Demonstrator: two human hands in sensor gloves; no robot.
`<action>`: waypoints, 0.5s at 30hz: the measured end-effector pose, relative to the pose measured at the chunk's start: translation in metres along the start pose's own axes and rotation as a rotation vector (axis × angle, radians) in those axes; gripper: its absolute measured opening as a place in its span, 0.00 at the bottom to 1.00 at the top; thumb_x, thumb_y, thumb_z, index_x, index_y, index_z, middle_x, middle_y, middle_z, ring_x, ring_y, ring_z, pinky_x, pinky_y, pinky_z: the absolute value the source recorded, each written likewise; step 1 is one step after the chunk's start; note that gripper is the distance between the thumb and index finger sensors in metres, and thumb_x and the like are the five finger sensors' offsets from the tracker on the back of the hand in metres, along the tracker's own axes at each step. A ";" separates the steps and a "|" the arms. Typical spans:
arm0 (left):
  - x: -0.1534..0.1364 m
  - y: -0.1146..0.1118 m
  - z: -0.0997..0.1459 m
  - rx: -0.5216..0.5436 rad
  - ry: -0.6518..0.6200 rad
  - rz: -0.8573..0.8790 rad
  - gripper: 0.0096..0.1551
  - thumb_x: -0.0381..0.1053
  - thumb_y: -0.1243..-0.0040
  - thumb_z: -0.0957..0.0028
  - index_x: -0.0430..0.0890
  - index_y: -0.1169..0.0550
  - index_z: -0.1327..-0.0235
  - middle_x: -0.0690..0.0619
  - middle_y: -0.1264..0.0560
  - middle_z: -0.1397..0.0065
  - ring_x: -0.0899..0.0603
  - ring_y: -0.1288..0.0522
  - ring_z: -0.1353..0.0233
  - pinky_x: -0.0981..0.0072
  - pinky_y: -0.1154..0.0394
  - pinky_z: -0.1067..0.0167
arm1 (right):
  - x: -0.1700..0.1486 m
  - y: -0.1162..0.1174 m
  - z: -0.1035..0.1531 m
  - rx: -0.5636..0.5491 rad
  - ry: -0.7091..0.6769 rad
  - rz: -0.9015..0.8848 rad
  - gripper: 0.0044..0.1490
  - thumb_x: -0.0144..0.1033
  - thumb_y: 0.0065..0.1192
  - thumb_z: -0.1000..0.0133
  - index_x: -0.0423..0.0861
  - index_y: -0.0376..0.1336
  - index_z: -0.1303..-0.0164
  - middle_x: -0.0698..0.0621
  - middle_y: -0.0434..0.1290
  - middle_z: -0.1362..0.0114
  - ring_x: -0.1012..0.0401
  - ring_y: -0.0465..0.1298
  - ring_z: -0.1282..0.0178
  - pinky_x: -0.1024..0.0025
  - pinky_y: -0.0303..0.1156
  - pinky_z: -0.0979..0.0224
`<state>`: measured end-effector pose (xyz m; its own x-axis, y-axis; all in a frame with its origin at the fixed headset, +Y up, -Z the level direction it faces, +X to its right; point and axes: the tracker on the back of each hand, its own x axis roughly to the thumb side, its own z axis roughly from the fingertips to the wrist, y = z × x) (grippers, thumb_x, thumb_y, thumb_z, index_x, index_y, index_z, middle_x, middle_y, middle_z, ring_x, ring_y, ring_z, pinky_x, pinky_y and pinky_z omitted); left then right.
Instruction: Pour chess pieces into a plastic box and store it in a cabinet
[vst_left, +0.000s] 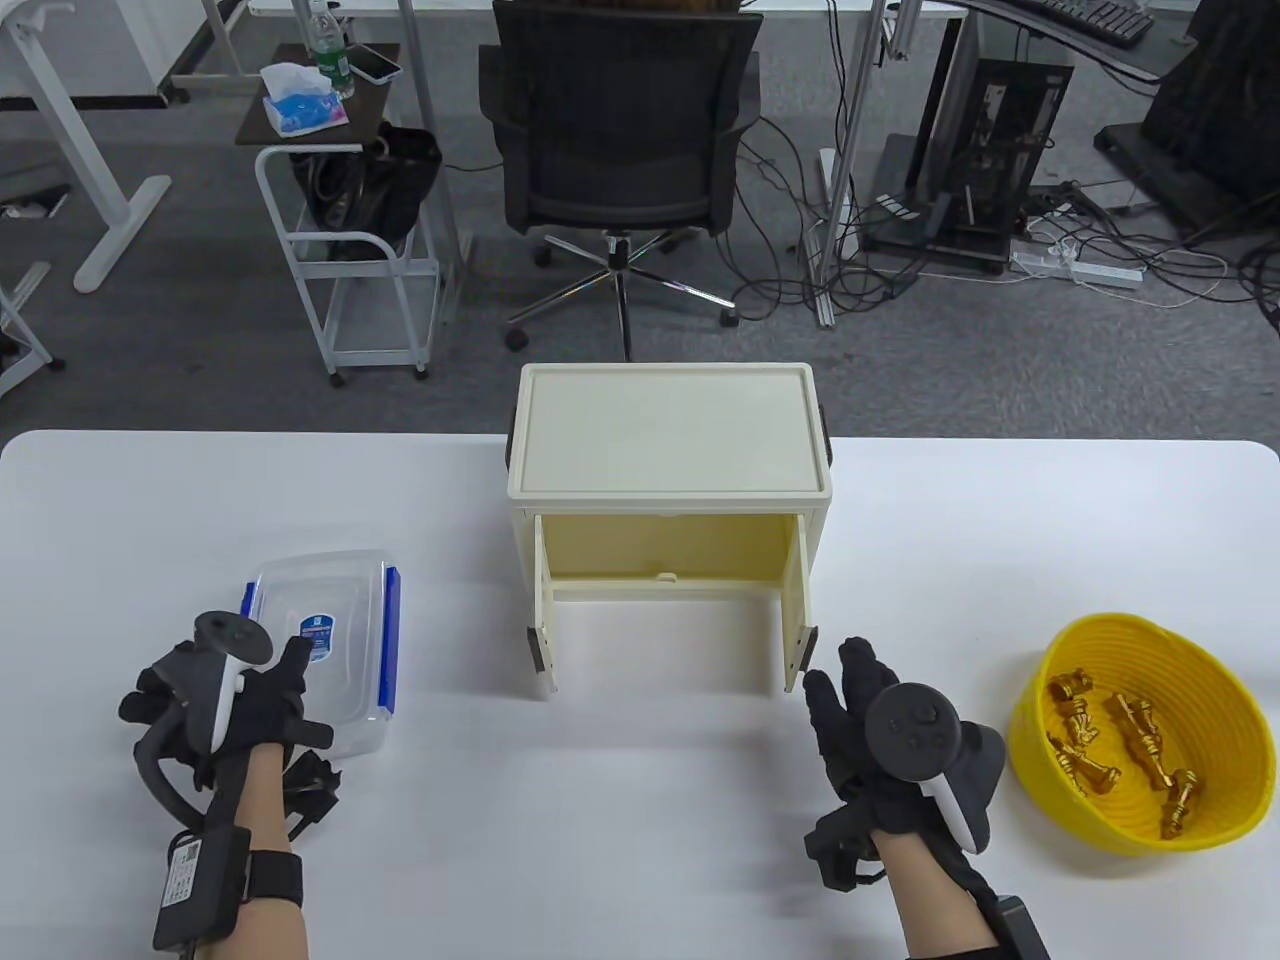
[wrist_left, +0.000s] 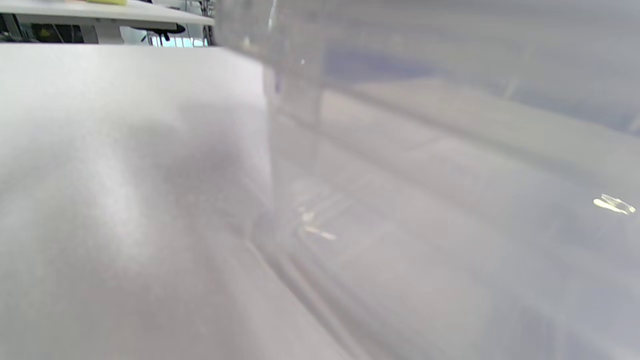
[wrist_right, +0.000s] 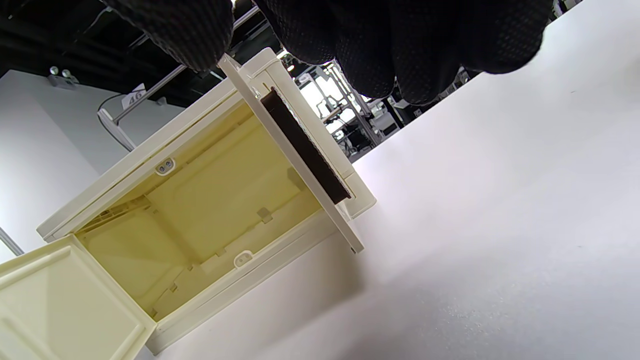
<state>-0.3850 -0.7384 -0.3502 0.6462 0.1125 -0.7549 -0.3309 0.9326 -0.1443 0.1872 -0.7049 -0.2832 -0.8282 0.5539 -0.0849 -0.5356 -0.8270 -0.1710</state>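
A clear plastic box (vst_left: 330, 610) with blue clips and its lid on lies on the white table at the left. My left hand (vst_left: 240, 690) is at its near-left corner, thumb over the lid's edge, gripping nothing. The left wrist view shows only the box's wall (wrist_left: 425, 175), close and blurred. A cream cabinet (vst_left: 668, 430) stands in the middle with both doors open and nothing inside (wrist_right: 200, 190). My right hand (vst_left: 835, 675) is open, its fingers (wrist_right: 380, 45) beside the edge of the right door (vst_left: 797, 610) (wrist_right: 300, 150). Gold chess pieces (vst_left: 1130, 740) lie in a yellow bowl (vst_left: 1130, 640) at the right.
The cabinet's left door (vst_left: 541, 610) (wrist_right: 55, 305) swings out towards me. Beyond the table's far edge are an office chair (vst_left: 620, 130), a white cart (vst_left: 350, 250) and floor cables.
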 end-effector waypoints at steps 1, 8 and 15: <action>0.001 -0.001 0.000 -0.007 -0.004 0.008 0.66 0.80 0.62 0.43 0.34 0.64 0.18 0.24 0.65 0.13 0.17 0.66 0.19 0.17 0.55 0.28 | 0.000 0.000 0.000 -0.001 0.002 -0.002 0.43 0.51 0.51 0.33 0.31 0.54 0.19 0.27 0.66 0.26 0.33 0.70 0.33 0.40 0.71 0.33; 0.000 -0.005 -0.006 -0.013 -0.071 0.153 0.58 0.73 0.56 0.40 0.35 0.57 0.17 0.28 0.48 0.13 0.21 0.46 0.18 0.25 0.43 0.27 | -0.003 -0.001 0.000 0.002 0.013 -0.005 0.43 0.51 0.51 0.33 0.31 0.54 0.19 0.27 0.66 0.26 0.33 0.70 0.33 0.40 0.71 0.33; -0.004 -0.002 -0.010 -0.053 -0.104 0.230 0.53 0.67 0.49 0.40 0.38 0.54 0.16 0.33 0.43 0.14 0.25 0.40 0.19 0.27 0.39 0.28 | -0.004 -0.002 0.000 0.002 0.016 -0.016 0.43 0.51 0.51 0.33 0.31 0.54 0.19 0.27 0.66 0.26 0.33 0.70 0.33 0.40 0.71 0.33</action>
<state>-0.3942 -0.7443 -0.3534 0.6161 0.3574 -0.7019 -0.5115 0.8592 -0.0116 0.1913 -0.7055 -0.2825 -0.8167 0.5687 -0.0982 -0.5492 -0.8181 -0.1703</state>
